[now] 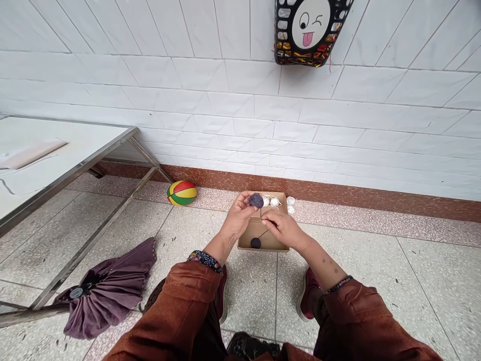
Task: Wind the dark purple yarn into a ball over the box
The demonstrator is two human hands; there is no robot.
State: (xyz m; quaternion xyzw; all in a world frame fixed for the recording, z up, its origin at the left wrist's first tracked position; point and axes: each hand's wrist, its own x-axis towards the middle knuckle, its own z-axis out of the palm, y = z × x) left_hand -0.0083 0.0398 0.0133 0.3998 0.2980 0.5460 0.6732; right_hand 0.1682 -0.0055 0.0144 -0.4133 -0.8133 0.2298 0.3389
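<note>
My left hand [243,213] grips a dark grey ball of yarn [256,201] between thumb and fingers. Just to its right, my right hand [282,226] is closed in a pinch on a dark strand [263,234] of yarn. That strand runs down to a smaller dark ball of yarn [255,243] lying in the cardboard box [276,244] under my hands. At the box's far end sit white balls of yarn [274,201], partly hidden by my hands. More white balls [290,206] rest against the box's right side.
By the wall lies a striped ball [182,193] in red, yellow and green. A metal-framed table [75,135] stands at the left, with a folded purple umbrella [112,291] on the floor beside it. A black basket [285,30] hangs on the tiled wall.
</note>
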